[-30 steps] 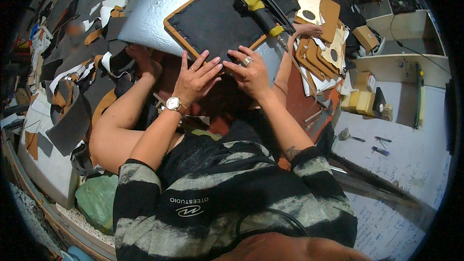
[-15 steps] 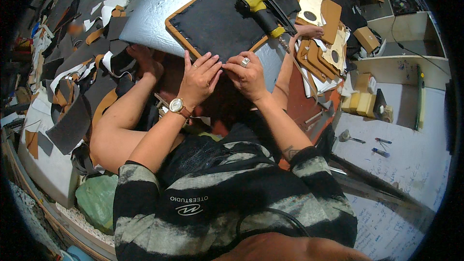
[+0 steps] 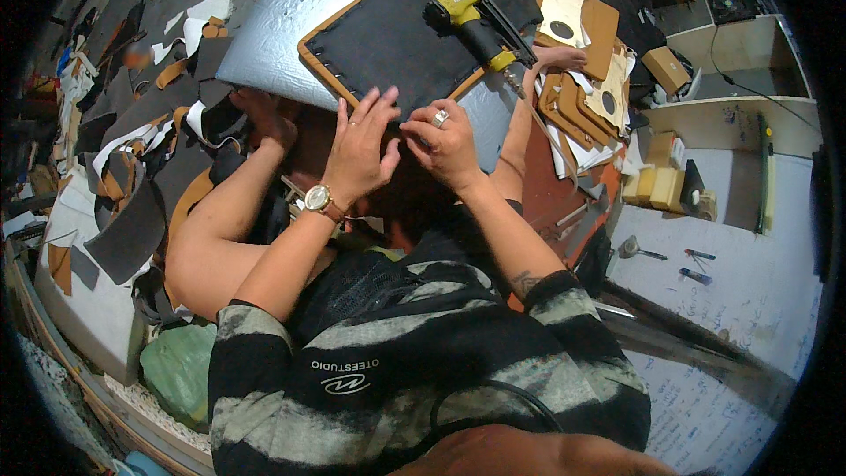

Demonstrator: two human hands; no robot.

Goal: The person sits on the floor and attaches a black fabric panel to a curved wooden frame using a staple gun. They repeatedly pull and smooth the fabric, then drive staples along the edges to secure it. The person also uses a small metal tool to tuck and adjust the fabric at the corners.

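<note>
Apart they come, left hand (image 3: 359,154) opening its thumb away from the right hand (image 3: 449,148)! Black panel (image 3: 397,42) lies at 12 o'clock from the fingers; left ones spread over its 6 o'clock edge, right ones curled beside it, grip unclear. Nail gun (image 3: 480,33) rests at the panel's 3 o'clock.

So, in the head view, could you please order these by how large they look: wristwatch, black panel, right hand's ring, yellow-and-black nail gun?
Largest to smallest, as they look:
1. Black panel
2. Yellow-and-black nail gun
3. Wristwatch
4. Ring on the right hand
</note>
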